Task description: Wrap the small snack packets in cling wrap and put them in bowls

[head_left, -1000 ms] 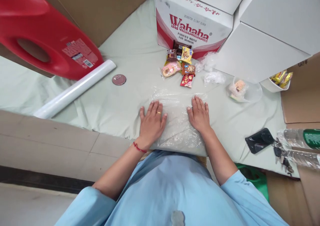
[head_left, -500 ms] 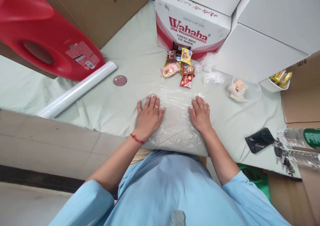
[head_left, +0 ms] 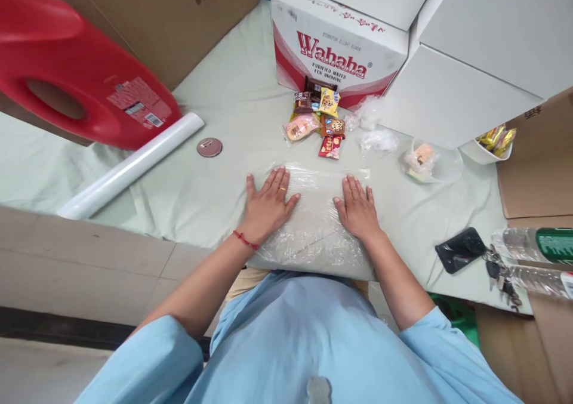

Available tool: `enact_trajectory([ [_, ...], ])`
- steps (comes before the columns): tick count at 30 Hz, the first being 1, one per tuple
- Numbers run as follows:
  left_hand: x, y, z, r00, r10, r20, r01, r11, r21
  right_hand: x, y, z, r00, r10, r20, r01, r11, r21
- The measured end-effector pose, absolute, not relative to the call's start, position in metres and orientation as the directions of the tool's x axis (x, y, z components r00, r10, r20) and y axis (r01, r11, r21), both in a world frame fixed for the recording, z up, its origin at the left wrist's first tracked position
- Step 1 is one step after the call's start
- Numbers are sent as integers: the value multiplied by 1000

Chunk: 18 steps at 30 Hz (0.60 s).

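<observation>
A sheet of clear plastic wrap [head_left: 313,231] lies spread on the cloth-covered table, its front part reaching the edge by my body. My left hand [head_left: 267,204] rests flat on its left side, fingers stretched out. On the right side of the wrap, my right hand [head_left: 357,207] lies palm down with its fingers extended. Just beyond the sheet is a small pile of wrapped snacks, among them a pink-wrapped cookie [head_left: 301,128], a yellow packet [head_left: 329,101] and a red packet [head_left: 330,147]. Crumpled clear plastic [head_left: 378,141] sits to their right.
On the left are a white roll [head_left: 134,165], a red jug [head_left: 89,70] and a round brown disc [head_left: 209,147]. Behind stands a Wahaba-style water carton [head_left: 335,46]. At right are a clear bowl [head_left: 447,165], a phone [head_left: 461,250], keys [head_left: 501,275] and plastic bottles [head_left: 519,244].
Both hands have shifted slightly over the plastic wrap, which lies flatter at its far edge. The whole view has moved a little.
</observation>
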<state>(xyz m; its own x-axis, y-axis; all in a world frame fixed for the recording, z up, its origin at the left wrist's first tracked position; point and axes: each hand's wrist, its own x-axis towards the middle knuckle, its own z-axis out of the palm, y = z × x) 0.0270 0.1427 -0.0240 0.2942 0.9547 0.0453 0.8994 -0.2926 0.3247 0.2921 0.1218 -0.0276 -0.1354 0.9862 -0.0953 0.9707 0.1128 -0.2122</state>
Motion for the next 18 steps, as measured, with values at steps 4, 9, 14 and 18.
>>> enact_trajectory([
  [4, 24, 137, -18, 228, 974, 12, 920, -220, 326, 295, 116, -29, -98, 991, -93, 975, 77, -210],
  [9, 14, 130, -18, 161, 987, 1, 927, -152, 344, 307, 107, -32, -53, 997, -56, 974, 39, -224],
  [14, -9, 130, -23, 195, 980, 33, 860, -187, 475, 328, 90, -30, -89, 991, 102, 954, 114, -277],
  [18, -25, 130, -31, 79, 986, 147, 775, -154, 613, 356, 52, -3, -213, 971, 105, 895, 237, -377],
])
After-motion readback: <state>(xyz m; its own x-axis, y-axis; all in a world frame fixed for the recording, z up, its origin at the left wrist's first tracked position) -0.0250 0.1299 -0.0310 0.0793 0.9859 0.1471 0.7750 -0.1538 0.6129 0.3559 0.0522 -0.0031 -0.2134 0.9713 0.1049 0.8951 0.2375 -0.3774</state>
